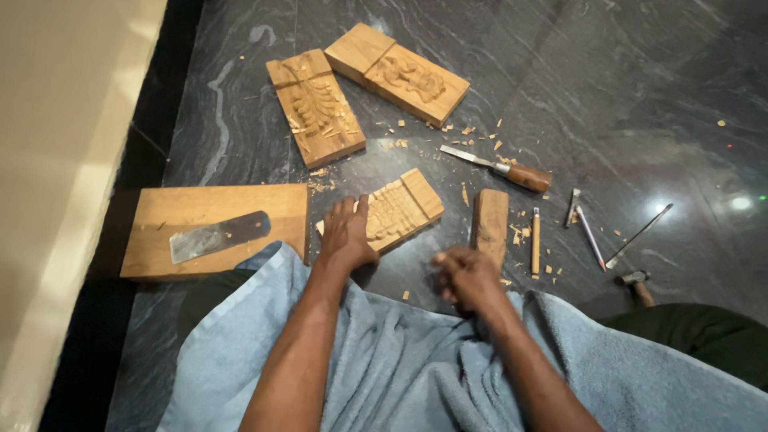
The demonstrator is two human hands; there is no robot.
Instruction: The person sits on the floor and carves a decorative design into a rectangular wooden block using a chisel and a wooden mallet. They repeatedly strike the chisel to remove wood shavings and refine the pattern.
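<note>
Left hand [346,234] lies flat and open on the small carved wood block [392,212] on the dark stone floor [656,96], right hand [466,278] curled shut (can't tell if anything's inside) just below the plain wood block [490,220], blue towel [400,360] over the lap

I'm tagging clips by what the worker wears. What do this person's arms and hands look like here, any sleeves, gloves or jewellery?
Both arms are bare from the fingers to the bottom edge of the picture: no sleeves show. The left hand and right hand wear no gloves, and no ring, watch or bracelet is visible. A light blue towel lies over the lap beneath the arms.
</note>
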